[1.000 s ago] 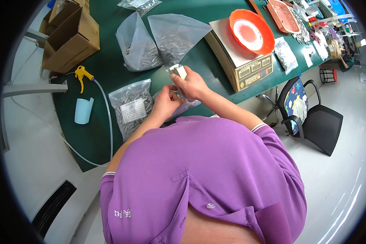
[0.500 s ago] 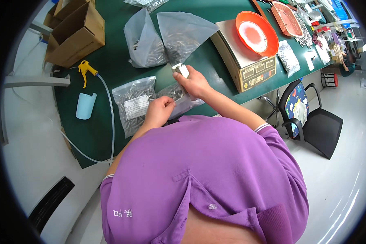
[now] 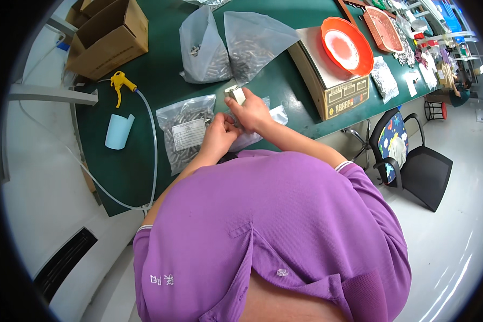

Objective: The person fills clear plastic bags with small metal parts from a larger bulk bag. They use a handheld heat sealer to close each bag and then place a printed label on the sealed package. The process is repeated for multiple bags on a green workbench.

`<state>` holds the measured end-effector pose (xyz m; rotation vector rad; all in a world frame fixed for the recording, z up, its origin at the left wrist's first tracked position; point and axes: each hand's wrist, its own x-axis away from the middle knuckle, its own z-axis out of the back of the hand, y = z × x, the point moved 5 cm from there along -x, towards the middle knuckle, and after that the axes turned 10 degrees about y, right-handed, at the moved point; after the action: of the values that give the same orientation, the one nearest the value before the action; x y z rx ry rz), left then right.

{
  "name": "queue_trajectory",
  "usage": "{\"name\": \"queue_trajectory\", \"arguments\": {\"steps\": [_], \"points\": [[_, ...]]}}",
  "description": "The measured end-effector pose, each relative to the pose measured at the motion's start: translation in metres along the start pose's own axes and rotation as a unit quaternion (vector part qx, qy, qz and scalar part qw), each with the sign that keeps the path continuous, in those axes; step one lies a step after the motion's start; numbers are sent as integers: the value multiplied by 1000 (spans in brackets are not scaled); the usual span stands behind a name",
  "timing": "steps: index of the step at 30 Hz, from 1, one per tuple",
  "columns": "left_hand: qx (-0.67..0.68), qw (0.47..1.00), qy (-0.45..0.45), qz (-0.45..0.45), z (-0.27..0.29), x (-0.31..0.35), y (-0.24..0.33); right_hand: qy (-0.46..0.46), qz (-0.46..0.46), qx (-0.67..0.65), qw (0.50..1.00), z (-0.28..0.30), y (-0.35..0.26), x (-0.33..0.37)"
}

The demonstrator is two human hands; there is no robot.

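My right hand (image 3: pixel 253 112) is closed round a small whitish boxy tool (image 3: pixel 234 95), whose exact kind I cannot make out. Beneath my hands lies a clear plastic bag (image 3: pixel 247 140), partly covered by them. The fingers of my left hand (image 3: pixel 221 133) are pinched together at this bag, close to my right hand; what is between the fingertips is hidden. Beside my left hand a filled clear bag of small metal cylinders (image 3: pixel 182 153) with a white label lies flat. Beyond the hands stand two open translucent bags (image 3: pixel 206 61) (image 3: pixel 249 53) holding similar metal parts.
A scale-like flat box (image 3: pixel 327 88) carries an orange bowl (image 3: pixel 348 45) on the right. To the left are a cardboard box (image 3: pixel 110 43), a yellow air gun (image 3: pixel 122 85) with its hose, and a light-blue cup-like piece (image 3: pixel 119 131). A chair (image 3: pixel 413 155) stands at the right.
My hands have come closer together, and the bag between them is now more covered. The whole view has shifted slightly, so the table things appear a little to the right and higher.
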<state>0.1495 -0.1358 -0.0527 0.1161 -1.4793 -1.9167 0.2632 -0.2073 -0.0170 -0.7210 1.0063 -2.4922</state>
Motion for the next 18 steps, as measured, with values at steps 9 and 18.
{"name": "queue_trajectory", "arguments": {"steps": [9, 18], "points": [[13, 1000, 5, -22, 36, 26, -24, 6, -4, -1, 1000, -4, 3, -1], [154, 986, -13, 68, 34, 24, -40, -15, 1, -8, 1000, -29, -17, 15]]}}
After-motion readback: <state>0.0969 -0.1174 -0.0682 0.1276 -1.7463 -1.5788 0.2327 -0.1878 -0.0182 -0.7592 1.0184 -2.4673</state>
